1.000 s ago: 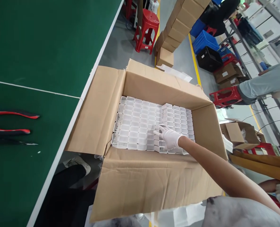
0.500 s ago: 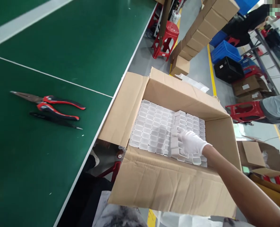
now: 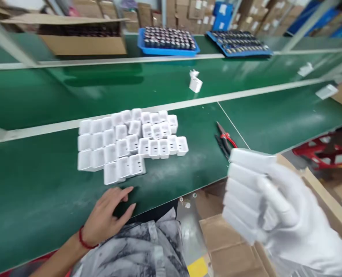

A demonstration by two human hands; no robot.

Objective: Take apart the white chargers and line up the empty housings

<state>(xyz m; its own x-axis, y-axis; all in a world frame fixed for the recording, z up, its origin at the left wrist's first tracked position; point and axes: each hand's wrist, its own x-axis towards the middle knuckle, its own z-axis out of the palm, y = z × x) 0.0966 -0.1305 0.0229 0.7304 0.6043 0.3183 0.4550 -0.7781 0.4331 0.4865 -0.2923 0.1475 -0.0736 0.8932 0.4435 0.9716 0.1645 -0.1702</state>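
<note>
My right hand (image 3: pixel 300 211), in a blurred white glove, grips a stack of several white plastic cases (image 3: pixel 241 188) in the air at the right, above the cardboard box. The thumb presses across their side. My bare left hand (image 3: pixel 109 211), with a red cord at the wrist, rests at the front of the green table, its thumb and index finger apart and nothing in them. Just beyond it stand rows of white open-topped plastic cases (image 3: pixel 110 148), packed together with their openings up. Those on the right show small dark holes inside.
Red-handled pliers (image 3: pixel 227 136) lie on the green table (image 3: pixel 44 204). A white adapter-like piece (image 3: pixel 196 82) stands farther back. On the shelf are two blue trays (image 3: pixel 167 50) of small parts and a carton (image 3: pixel 84 44). An open cardboard box (image 3: pixel 231 246) is below my right hand.
My view has swung from the box of cases to the table. My right hand has come up out of the box with a stack of cases. My left hand now shows.
</note>
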